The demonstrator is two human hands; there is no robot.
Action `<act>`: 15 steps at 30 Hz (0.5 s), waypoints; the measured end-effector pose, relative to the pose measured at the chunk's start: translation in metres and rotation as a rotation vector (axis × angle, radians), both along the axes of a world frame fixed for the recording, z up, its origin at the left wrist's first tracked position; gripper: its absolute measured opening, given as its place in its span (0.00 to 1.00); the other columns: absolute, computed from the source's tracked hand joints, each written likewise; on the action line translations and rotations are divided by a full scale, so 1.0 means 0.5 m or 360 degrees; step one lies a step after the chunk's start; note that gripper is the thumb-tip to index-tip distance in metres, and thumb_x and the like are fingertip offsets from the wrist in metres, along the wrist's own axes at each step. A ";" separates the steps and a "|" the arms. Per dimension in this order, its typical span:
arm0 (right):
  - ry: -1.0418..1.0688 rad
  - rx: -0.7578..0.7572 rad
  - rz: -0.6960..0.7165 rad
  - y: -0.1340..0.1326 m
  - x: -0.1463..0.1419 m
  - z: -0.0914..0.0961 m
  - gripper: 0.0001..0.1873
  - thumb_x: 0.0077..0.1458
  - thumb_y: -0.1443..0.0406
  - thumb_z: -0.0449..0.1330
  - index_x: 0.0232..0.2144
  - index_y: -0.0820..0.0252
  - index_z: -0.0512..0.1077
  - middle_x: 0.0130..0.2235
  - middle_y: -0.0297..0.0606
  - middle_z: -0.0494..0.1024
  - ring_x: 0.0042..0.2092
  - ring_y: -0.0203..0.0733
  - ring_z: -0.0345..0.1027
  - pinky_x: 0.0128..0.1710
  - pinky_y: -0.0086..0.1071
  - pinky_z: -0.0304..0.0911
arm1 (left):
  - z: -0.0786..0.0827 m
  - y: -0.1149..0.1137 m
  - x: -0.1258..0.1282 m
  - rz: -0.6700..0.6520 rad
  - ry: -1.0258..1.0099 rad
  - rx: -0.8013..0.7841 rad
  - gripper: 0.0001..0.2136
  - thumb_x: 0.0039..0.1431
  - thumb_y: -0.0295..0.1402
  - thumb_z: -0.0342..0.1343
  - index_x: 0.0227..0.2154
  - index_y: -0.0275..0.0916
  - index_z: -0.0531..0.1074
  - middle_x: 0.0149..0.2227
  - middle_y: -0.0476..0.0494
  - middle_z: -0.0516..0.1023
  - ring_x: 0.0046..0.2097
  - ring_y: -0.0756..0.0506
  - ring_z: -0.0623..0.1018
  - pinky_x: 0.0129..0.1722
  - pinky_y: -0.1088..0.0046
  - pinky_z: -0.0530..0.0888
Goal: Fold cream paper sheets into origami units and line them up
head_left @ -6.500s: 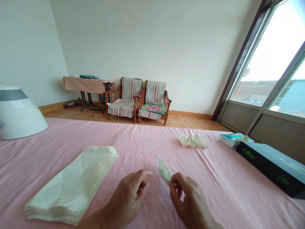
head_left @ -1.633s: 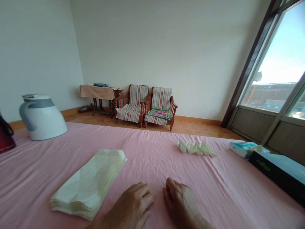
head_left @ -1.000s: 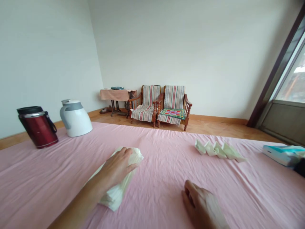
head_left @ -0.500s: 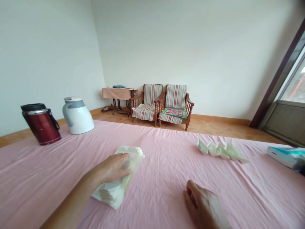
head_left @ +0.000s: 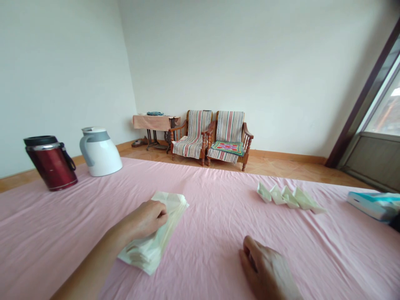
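Observation:
My left hand rests on a stack of thin pale-green paper sheets, left of the middle. Its fingers are curled and pinched together against the upper sheet; the fingertips are partly hidden, so how much paper they grip is unclear. My right hand lies on the pink cloth at the lower right, loosely curled, with nothing visible in it. Beyond it stand several folded paper pieces in a slanting row, boat-like with pointed ends, of the same pale paper.
At the left stand a dark red thermos with a black lid and a white-and-grey jug. A blue-and-white tissue pack lies at the right edge. Past the pink cloth are two wooden armchairs and a cloth-covered sewing table.
The left hand's fingers, spread over the stack before, have curled in and closed on the paper. The right hand has stayed in place. The view has shifted slightly.

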State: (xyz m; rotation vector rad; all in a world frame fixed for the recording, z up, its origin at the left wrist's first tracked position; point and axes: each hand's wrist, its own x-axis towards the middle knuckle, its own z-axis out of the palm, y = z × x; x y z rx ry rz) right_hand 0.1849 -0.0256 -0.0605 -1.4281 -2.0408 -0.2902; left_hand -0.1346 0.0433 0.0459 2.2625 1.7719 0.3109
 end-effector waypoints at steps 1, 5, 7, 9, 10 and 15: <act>0.0000 -0.0010 0.0001 0.000 0.000 0.001 0.11 0.58 0.66 0.49 0.23 0.53 0.56 0.18 0.28 0.68 0.17 0.35 0.63 0.19 0.26 0.48 | 0.000 -0.001 0.004 -0.0014 0.0016 0.0012 0.11 0.49 0.28 0.50 0.14 0.39 0.63 0.18 0.51 0.68 0.23 0.49 0.68 0.25 0.74 0.58; 0.0007 -0.0013 -0.0006 -0.001 -0.001 0.006 0.11 0.58 0.66 0.49 0.23 0.53 0.56 0.18 0.28 0.68 0.17 0.35 0.63 0.19 0.26 0.48 | -0.004 -0.001 0.016 -0.0022 0.0091 0.0056 0.11 0.47 0.25 0.48 0.12 0.39 0.58 0.16 0.52 0.62 0.23 0.49 0.66 0.24 0.73 0.54; 0.0005 -0.0007 -0.0009 -0.001 -0.001 0.007 0.11 0.58 0.66 0.49 0.23 0.54 0.56 0.18 0.28 0.68 0.17 0.35 0.63 0.18 0.26 0.48 | -0.007 -0.001 0.018 -0.0012 0.0103 0.0075 0.10 0.46 0.25 0.47 0.13 0.38 0.59 0.17 0.52 0.63 0.24 0.49 0.68 0.25 0.74 0.54; 0.0001 -0.0005 -0.0013 -0.001 0.000 0.007 0.11 0.58 0.66 0.49 0.23 0.54 0.56 0.18 0.28 0.68 0.17 0.35 0.64 0.18 0.26 0.48 | -0.009 0.000 0.020 -0.0001 0.0106 0.0093 0.08 0.45 0.24 0.47 0.14 0.38 0.61 0.19 0.53 0.66 0.25 0.49 0.69 0.25 0.75 0.55; -0.0004 -0.0001 -0.0012 -0.001 0.000 0.007 0.11 0.58 0.66 0.49 0.23 0.54 0.56 0.18 0.28 0.68 0.17 0.35 0.64 0.18 0.26 0.48 | -0.010 0.001 0.021 0.0003 0.0105 0.0100 0.08 0.46 0.25 0.47 0.15 0.38 0.62 0.19 0.53 0.67 0.25 0.49 0.70 0.25 0.75 0.56; -0.0022 0.0025 -0.0013 0.000 0.001 0.007 0.10 0.57 0.66 0.49 0.23 0.54 0.56 0.18 0.28 0.68 0.17 0.35 0.63 0.18 0.27 0.47 | -0.013 0.013 0.023 0.0055 0.0117 0.0196 0.08 0.52 0.28 0.50 0.20 0.39 0.67 0.24 0.50 0.73 0.31 0.46 0.74 0.30 0.75 0.62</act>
